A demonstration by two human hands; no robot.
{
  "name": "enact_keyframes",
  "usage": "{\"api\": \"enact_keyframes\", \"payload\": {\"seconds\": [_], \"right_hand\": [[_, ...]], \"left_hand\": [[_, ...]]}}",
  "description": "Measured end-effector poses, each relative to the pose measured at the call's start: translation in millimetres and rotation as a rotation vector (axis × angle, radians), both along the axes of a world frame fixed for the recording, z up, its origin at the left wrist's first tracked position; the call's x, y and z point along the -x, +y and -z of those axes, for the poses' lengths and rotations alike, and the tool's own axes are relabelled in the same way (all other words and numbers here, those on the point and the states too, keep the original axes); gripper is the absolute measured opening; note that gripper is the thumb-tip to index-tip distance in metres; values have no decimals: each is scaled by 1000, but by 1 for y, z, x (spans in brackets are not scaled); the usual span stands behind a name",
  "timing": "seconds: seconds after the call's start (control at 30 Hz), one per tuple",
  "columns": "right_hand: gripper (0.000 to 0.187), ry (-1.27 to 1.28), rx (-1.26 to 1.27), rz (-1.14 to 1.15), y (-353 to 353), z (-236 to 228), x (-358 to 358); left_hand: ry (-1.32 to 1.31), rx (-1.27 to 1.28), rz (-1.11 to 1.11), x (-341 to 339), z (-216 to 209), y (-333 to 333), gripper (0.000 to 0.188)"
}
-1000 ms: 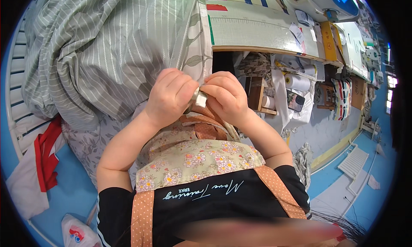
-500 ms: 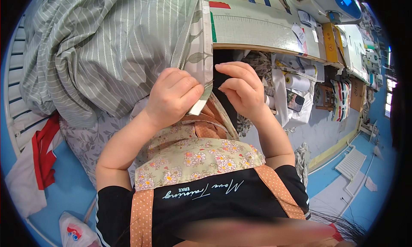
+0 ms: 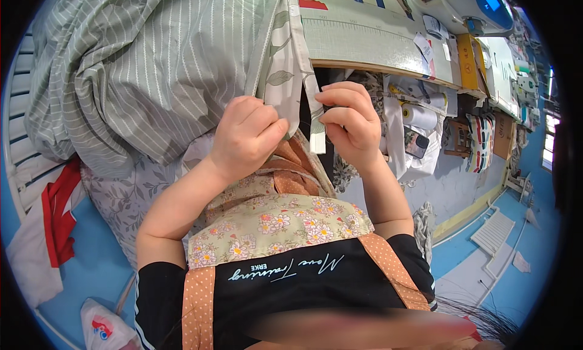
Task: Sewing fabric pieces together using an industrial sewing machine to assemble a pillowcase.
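Note:
A large grey-green fabric (image 3: 164, 64) with pale stripes is bunched over the left side and hangs over the table edge. Along its right border runs a leaf-print panel (image 3: 280, 76). My left hand (image 3: 250, 134) is closed on the lower edge of this cloth, its fingertips mostly hidden. A narrow pale fabric strip (image 3: 317, 137) hangs beside the panel, its lower part apart from it. My right hand (image 3: 352, 122) pinches the strip's right edge between thumb and fingers.
A sewing table (image 3: 364, 46) with a printed ruler extends to the right, with a machine head (image 3: 486, 10) at its far end. Below are thread cones (image 3: 419, 116), a phone (image 3: 416, 143) and cloth scraps. A yellow box (image 3: 470, 61) stands on the table. White slats (image 3: 18, 137) rise at left.
The narrow strip has swung right, away from the leaf-print panel. My right hand, apart from the cloth before, now grips the strip. My left hand has stayed almost in place.

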State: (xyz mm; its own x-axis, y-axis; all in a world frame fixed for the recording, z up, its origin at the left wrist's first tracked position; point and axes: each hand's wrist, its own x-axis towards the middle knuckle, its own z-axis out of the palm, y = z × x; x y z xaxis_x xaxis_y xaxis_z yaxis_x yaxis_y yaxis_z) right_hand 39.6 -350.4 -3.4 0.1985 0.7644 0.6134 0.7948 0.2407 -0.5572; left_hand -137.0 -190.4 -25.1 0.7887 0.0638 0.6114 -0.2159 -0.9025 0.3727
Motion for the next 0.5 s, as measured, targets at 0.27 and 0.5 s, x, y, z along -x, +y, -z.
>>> {"api": "enact_keyframes", "payload": {"seconds": [0.27,0.5], "right_hand": [[17,-1,-9,-13,4,6,7],[17,-121,-135,53,13,-45,-5]], "left_hand": [[15,-20,1,-4,-9,-4,19],[78,7,24,-1,-20,-5,14]]}}
